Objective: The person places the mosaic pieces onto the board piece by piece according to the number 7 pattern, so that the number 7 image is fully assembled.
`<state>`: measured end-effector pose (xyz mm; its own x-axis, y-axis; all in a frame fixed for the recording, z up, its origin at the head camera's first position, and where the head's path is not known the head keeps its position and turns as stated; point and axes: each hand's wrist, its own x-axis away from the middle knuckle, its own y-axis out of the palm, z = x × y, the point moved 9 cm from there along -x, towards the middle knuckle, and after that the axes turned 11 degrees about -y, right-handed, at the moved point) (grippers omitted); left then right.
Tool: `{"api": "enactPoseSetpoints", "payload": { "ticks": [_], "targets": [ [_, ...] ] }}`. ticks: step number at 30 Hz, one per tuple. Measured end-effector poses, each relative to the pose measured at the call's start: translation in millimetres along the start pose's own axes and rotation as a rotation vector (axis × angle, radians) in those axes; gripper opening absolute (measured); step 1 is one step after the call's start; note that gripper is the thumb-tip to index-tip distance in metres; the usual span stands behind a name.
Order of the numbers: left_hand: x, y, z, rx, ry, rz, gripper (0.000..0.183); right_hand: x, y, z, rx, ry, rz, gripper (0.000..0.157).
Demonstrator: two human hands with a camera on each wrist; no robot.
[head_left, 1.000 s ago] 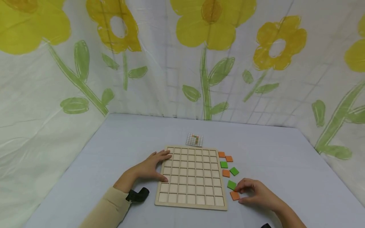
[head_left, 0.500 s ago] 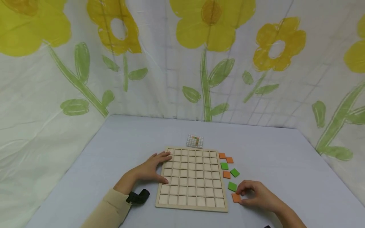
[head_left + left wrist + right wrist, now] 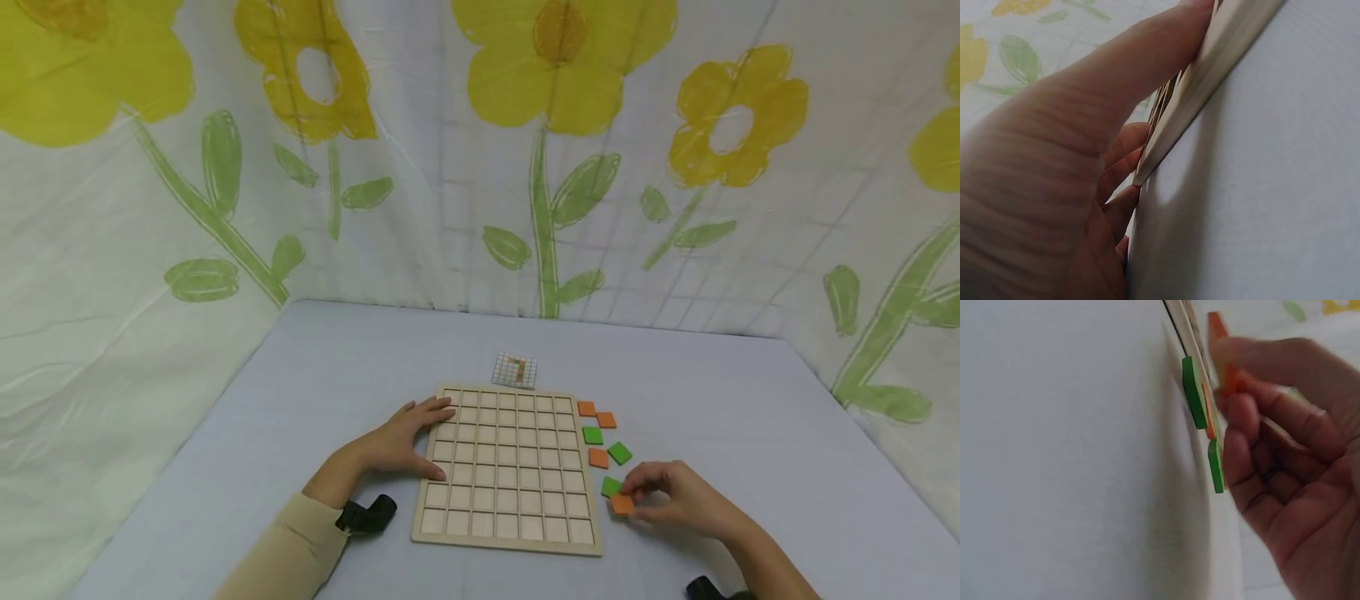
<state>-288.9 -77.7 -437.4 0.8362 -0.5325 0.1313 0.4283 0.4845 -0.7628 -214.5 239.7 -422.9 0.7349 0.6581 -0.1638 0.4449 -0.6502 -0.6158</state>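
Note:
With thumb and fingertips my right hand (image 3: 678,498) pinches an orange square tile (image 3: 622,504); the right wrist view shows the tile (image 3: 1217,344) lifted off the table. Just behind it lies a green tile (image 3: 611,487), partly covered by the held one in the head view. My left hand (image 3: 397,440) rests on the left edge of a wooden grid board (image 3: 506,544), thumb and fingers spread along the frame. In the left wrist view the thumb (image 3: 1141,56) lies over the board's rim (image 3: 1210,75). The visible board squares hold no tiles.
Along the board's right side lie several more tiles, among them an orange tile (image 3: 598,458) and a green tile (image 3: 619,452). Behind the board sits a small gridded pattern card (image 3: 515,370) with orange and green squares. A flowered curtain (image 3: 420,217) hangs behind the table.
My right hand has taken the nearest orange tile off the table and raised it slightly, so that it now overlaps the green tile. The left hand keeps its place on the board.

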Motion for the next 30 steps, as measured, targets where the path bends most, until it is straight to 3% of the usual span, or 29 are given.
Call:
{"api": "enactPoseSetpoints", "payload": {
  "ticks": [10, 21, 30],
  "targets": [
    [-0.3, 1.7, -2.0, -0.008, -0.008, -0.003, 0.093, -31, -7.8, -19, 0.076, -0.134, 0.061, 0.019],
    [-2.0, 1.1, -2.4, -0.008, -0.004, 0.001, 0.094, -77, -3.4, -29, 0.166, -0.141, 0.036, 0.018],
    [0.5, 0.5, -3.0, 0.003, -0.013, -0.006, 0.093, -110, 8.7, -37, 0.121, -0.2, 0.016, 0.018]
  ]
}}
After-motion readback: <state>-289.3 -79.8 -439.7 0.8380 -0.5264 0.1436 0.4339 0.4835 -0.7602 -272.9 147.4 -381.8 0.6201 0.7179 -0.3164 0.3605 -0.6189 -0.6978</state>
